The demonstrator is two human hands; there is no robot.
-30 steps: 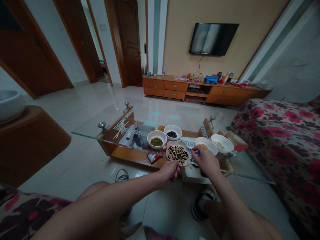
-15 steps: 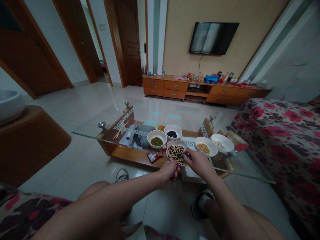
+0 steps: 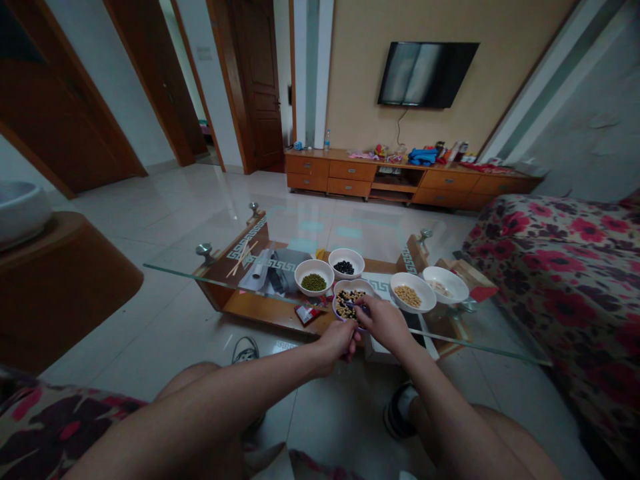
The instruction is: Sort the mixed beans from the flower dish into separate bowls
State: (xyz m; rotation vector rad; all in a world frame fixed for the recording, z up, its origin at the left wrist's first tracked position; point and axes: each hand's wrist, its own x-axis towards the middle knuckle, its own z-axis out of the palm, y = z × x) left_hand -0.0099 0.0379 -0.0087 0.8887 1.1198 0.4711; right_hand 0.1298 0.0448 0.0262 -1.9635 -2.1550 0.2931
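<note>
nearby, four white bowls (image 3: 423, 287) flank the bean bowl (image 3: 369, 287); left hand (image 3: 338, 343) grips it, right hand (image 3: 383, 321) pinches utensil (image 3: 366, 309).

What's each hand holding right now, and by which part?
The left hand holds the mixed-bean bowl at its near side; rim or handle, I can't tell. The right hand holds a slim utensil by the end away from the beans.

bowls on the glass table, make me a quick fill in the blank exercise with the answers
Besides the mixed-bean bowl, ____ white bowls stand on the glass tabletop.
The bowl nearest the wooden sticks holds ____ beans.
The person's ____ hand holds a thin utensil at the mixed-bean bowl.

Missing words: four; green; right
</note>
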